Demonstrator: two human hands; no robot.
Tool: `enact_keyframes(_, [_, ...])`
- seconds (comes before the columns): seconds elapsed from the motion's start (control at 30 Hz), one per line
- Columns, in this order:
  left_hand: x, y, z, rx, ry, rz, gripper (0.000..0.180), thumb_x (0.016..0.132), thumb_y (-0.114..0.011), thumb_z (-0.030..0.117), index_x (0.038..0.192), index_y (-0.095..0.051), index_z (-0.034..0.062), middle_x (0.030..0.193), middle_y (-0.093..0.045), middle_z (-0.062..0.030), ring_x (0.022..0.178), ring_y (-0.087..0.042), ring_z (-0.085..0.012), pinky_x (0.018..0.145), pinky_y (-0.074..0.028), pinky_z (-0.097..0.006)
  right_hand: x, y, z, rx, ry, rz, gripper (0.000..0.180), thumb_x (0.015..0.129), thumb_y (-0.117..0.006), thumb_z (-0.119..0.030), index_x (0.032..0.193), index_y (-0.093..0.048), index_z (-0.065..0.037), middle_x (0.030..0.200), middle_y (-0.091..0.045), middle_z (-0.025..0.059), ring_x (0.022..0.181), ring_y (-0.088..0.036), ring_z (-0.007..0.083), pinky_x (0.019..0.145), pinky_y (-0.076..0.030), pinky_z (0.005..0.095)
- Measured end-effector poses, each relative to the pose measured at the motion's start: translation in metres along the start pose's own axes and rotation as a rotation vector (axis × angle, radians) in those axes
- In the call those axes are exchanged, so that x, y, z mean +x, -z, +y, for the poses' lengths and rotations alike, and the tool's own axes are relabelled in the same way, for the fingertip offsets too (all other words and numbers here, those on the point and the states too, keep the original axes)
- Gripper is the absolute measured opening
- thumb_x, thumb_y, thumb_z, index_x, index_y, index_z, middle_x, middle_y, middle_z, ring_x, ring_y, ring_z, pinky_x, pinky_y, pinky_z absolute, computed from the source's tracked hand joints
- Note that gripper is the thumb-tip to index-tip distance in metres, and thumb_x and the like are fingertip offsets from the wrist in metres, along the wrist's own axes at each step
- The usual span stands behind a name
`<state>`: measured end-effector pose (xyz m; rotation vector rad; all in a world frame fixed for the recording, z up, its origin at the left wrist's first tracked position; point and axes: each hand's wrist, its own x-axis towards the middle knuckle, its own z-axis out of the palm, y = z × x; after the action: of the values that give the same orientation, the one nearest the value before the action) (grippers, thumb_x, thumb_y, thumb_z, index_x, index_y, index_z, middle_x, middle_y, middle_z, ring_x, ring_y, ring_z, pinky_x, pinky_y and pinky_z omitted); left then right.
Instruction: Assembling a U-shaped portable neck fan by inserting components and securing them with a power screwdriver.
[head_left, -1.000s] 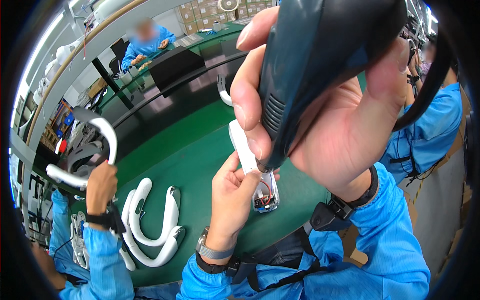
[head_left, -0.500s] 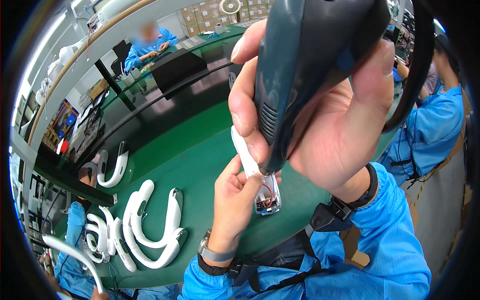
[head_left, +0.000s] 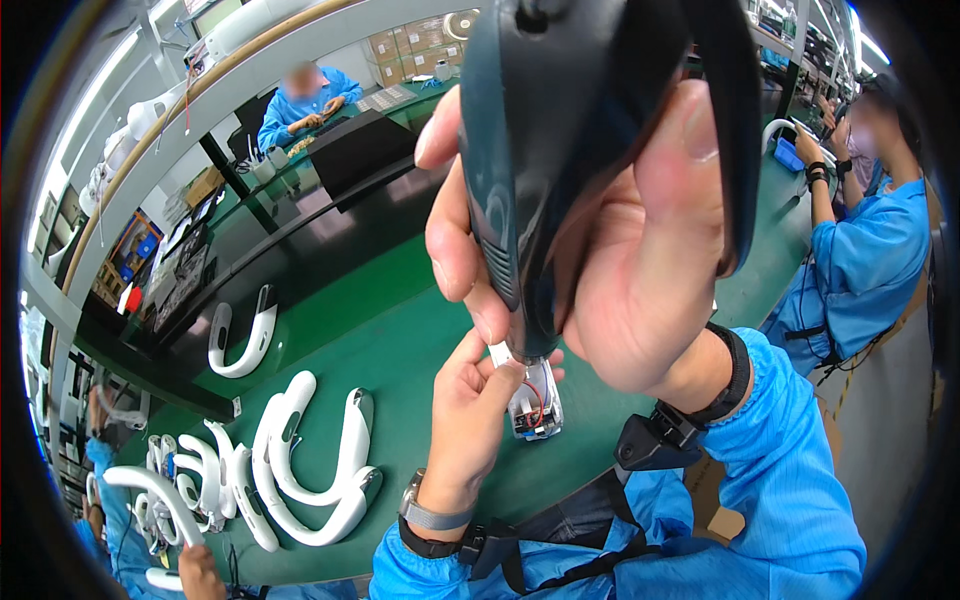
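Note:
A dark teal and black electric screwdriver (head_left: 490, 150) fills the upper middle of the view, pointing down. My right hand (head_left: 650, 270) is closed around its body, fingers on the left side and thumb on the right. Beneath it, my left hand (head_left: 466, 405) grips a narrow white plastic housing (head_left: 550, 408) just above the bench. The housing's open end faces up, showing a red wire (head_left: 538, 395) and small dark parts inside. The driver's nose reaches down to the housing by my left fingertips. Its bit and any screw are too hidden to make out.
Several white U-shaped shells (head_left: 352, 450) lie on the green bench (head_left: 405, 345) to the left. Another shell (head_left: 262, 345) stands farther back. A co-worker's hand (head_left: 200, 572) holds a curved white piece at lower left. Co-workers sit at right (head_left: 870, 260) and across (head_left: 305, 105).
The screwdriver has become more upright, its nose a little lower on the housing. My left hand keeps its hold. The co-worker's curved piece at lower left has shifted.

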<state>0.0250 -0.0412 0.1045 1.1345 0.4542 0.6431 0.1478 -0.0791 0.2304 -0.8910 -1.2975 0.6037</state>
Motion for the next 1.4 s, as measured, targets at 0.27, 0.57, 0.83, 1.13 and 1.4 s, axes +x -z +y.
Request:
enact_keyframes(0.27, [0.000,0.001,0.002,-0.009,0.010,-0.002,0.049,0.099,-0.047,0.002,0.146,-0.035,-0.0025,0.113,-0.069,-0.0219,0.099,-0.071,-0.0245,0.084,-0.058,-0.032,0.001,0.005,0.000,0.077,-0.010,-0.007,0.096,0.088,-0.018,-0.082,0.105,-0.053,0.006,0.069,-0.062,0.0134,0.047,-0.055,0.0127,0.041,-0.044,0.0239])
enact_keyframes(0.57, [-0.001,0.001,-0.001,-0.004,-0.027,-0.029,0.048,0.100,-0.050,0.005,0.146,-0.037,-0.0023,0.113,-0.069,-0.0214,0.099,-0.071,-0.0240,0.085,-0.057,-0.033,0.001,0.001,0.002,0.181,0.006,-0.034,0.079,0.093,-0.028,-0.074,0.098,-0.053,0.001,0.068,-0.060,0.0099,0.049,-0.053,0.0110,0.044,-0.041,0.0241])
enact_keyframes(0.83, [0.000,-0.001,-0.001,-0.004,-0.040,-0.027,0.045,0.099,-0.051,0.004,0.143,-0.040,-0.0032,0.112,-0.070,-0.0207,0.099,-0.071,-0.0233,0.085,-0.057,-0.032,0.003,0.002,0.002,0.281,0.024,-0.064,0.066,0.097,-0.037,-0.066,0.092,-0.053,-0.003,0.068,-0.059,0.0068,0.050,-0.051,0.0095,0.046,-0.040,0.0242])
enact_keyframes(1.13, [-0.001,-0.002,-0.001,0.013,-0.040,0.015,0.040,0.098,-0.048,0.000,0.137,-0.044,-0.0052,0.111,-0.070,-0.0217,0.099,-0.071,-0.0267,0.088,-0.058,-0.035,0.003,-0.002,-0.001,0.061,-0.034,-0.041,0.104,0.086,-0.015,-0.087,0.111,-0.054,0.007,0.071,-0.063,0.0171,0.052,-0.058,0.0152,0.042,-0.045,0.0272])
enact_keyframes(1.4, [-0.001,-0.001,-0.001,0.014,-0.027,0.011,0.040,0.097,-0.046,-0.001,0.137,-0.043,-0.0063,0.111,-0.069,-0.0230,0.100,-0.071,-0.0275,0.089,-0.058,-0.036,0.002,0.000,0.010,0.331,0.066,-0.069,0.067,0.095,-0.038,-0.072,0.087,-0.052,-0.007,0.066,-0.057,0.0040,0.050,-0.049,0.0081,0.047,-0.038,0.0249])
